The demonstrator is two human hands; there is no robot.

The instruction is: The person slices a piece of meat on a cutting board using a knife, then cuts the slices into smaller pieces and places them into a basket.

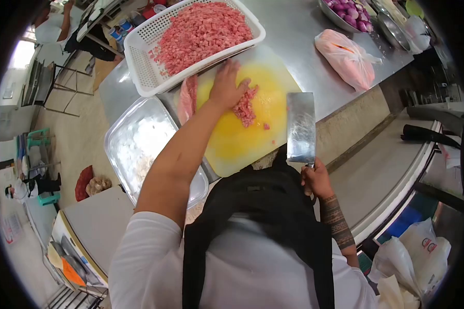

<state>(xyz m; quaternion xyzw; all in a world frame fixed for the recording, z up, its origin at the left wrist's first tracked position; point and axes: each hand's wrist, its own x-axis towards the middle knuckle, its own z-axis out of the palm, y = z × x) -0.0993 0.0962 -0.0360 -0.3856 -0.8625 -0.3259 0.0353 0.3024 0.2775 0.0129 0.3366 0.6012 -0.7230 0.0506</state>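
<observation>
My right hand point(317, 179) is wrapped round the handle of a cleaver point(301, 126). Its broad blade points away from me, beside the right edge of a yellow-stained cutting board point(232, 149). On the far part of the board, my left hand point(228, 85) lies with fingers stretched out and thumb apart. Close by its thumb is a small pile of diced meat point(245, 109), with a few stray bits nearer me. A longer strip of meat point(187, 100) lies at the board's left edge, partly hidden by my left forearm.
A white perforated basket point(142, 77) of diced meat stands beyond the board. Left of it is a metal tray point(131, 129). A bagged pink item point(345, 59) and a bowl of purple onions point(350, 13) are at the right. Other people point(36, 188) are off left.
</observation>
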